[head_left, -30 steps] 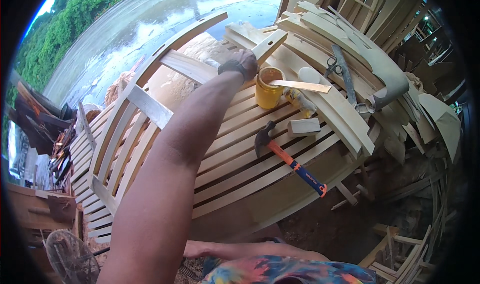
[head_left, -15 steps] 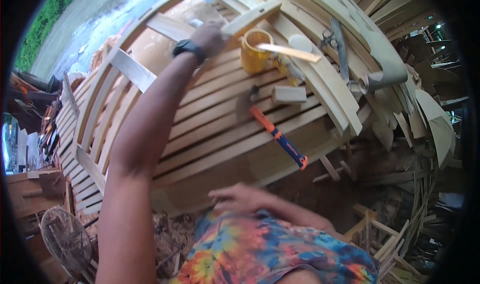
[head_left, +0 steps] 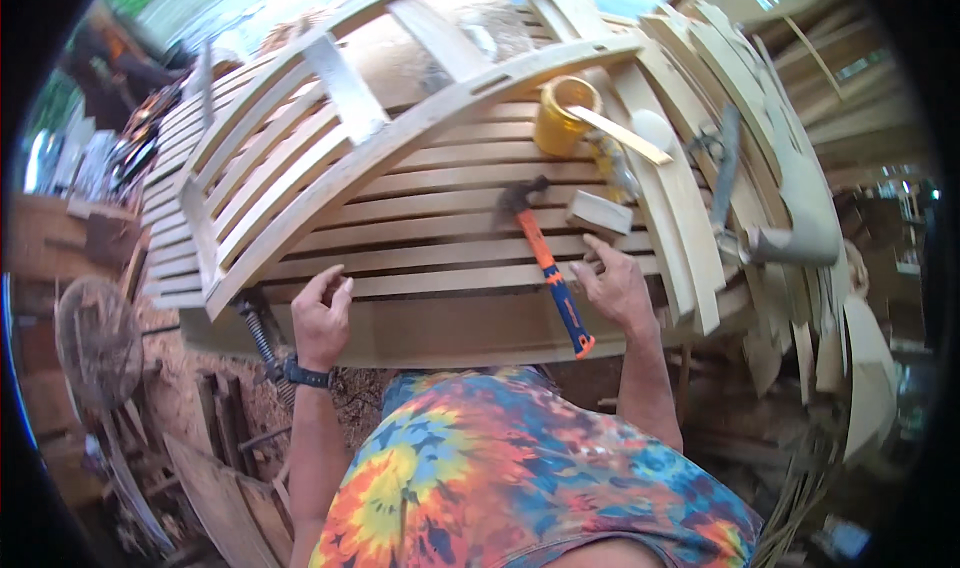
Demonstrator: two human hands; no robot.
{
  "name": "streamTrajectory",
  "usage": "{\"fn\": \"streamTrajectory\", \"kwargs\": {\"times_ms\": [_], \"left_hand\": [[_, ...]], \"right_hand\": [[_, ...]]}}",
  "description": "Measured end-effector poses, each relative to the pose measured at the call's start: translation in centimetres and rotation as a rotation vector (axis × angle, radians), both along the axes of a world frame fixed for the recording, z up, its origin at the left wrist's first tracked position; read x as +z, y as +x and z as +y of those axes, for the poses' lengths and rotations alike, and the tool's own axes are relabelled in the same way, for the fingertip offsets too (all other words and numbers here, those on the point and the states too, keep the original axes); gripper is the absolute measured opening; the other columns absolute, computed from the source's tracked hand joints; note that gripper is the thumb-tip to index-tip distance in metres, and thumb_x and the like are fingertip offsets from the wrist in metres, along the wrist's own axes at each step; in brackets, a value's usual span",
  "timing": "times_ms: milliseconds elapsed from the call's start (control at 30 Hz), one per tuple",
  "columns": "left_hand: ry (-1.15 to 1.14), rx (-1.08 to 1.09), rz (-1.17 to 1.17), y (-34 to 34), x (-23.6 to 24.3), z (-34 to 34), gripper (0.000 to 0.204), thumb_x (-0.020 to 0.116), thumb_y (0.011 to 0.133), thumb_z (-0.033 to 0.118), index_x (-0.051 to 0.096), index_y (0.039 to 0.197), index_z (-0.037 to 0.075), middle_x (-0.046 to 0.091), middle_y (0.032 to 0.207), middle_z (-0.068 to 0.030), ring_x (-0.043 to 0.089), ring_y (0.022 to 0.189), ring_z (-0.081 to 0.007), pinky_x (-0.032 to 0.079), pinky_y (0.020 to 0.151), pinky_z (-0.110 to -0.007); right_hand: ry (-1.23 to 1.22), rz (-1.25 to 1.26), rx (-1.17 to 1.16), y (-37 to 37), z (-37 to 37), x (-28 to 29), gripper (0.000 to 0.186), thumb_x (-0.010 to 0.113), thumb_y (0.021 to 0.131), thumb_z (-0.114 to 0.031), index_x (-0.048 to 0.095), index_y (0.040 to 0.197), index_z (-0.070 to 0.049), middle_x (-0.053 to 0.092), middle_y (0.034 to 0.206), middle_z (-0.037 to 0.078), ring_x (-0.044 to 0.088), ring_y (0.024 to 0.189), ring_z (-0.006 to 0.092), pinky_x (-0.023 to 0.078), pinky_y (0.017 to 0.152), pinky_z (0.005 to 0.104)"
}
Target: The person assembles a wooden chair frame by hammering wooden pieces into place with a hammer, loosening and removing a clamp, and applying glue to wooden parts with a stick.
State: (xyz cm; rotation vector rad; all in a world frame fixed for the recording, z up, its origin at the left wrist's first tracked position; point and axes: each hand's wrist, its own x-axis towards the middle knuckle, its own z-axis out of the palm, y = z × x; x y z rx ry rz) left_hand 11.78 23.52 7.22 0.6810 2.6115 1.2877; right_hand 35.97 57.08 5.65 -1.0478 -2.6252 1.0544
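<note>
My left hand point(head_left: 320, 318) hovers over the near edge of the slatted wooden surface point(head_left: 430, 253), fingers loosely curved with nothing in them. My right hand point(head_left: 612, 286) is just right of the hammer point(head_left: 550, 278) with orange-and-blue handle, fingers apart and empty. Beyond it lies a pale wood block point(head_left: 600, 211). A curved wooden frame point(head_left: 400, 121) with crosspieces crosses the slats above my left hand. A yellow jar point(head_left: 556, 126) has a flat stick point(head_left: 630, 141) across its mouth; a small yellowish bag point(head_left: 612, 163) lies beside it.
Curved boards point(head_left: 700, 278), a long metal tool point(head_left: 727, 173) and thin curved sheet point(head_left: 790, 243) are stacked at the right. A threaded clamp point(head_left: 262, 343) is below the frame's left end. A round fan point(head_left: 95, 343) stands at the left, with scrap wood around.
My left hand has left the frame's upper piece and drawn back to the near edge. My right hand has risen beside the hammer. The frame now lies farther across the slats.
</note>
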Motion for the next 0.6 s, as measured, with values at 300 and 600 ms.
{"fn": "streamTrajectory", "kwargs": {"times_ms": [300, 600], "left_hand": [[0.064, 0.259, -0.034, 0.8, 2.7, -3.5, 0.028, 0.068, 0.092, 0.009, 0.068, 0.116, -0.006, 0.071, 0.089, -0.0073, 0.063, 0.076, -0.0107, 0.053, 0.072, -0.027], [0.124, 0.051, 0.019, -2.4, 3.9, -3.4, 0.025, 0.069, 0.088, 0.005, 0.068, 0.112, -0.004, 0.069, 0.088, -0.0155, 0.068, 0.076, -0.0230, 0.054, 0.071, -0.033]], "right_hand": [[-0.026, 0.453, 0.349, -11.8, -1.4, 3.0, 0.033, 0.070, 0.084, -0.012, 0.068, 0.113, 0.003, 0.070, 0.088, 0.020, 0.070, 0.081, 0.0307, 0.055, 0.076, 0.0371], [0.563, 0.029, 0.073, -37.9, 15.9, 4.4, 0.026, 0.065, 0.083, -0.011, 0.070, 0.107, -0.002, 0.070, 0.097, 0.023, 0.071, 0.079, 0.0337, 0.057, 0.069, 0.0423]]}}
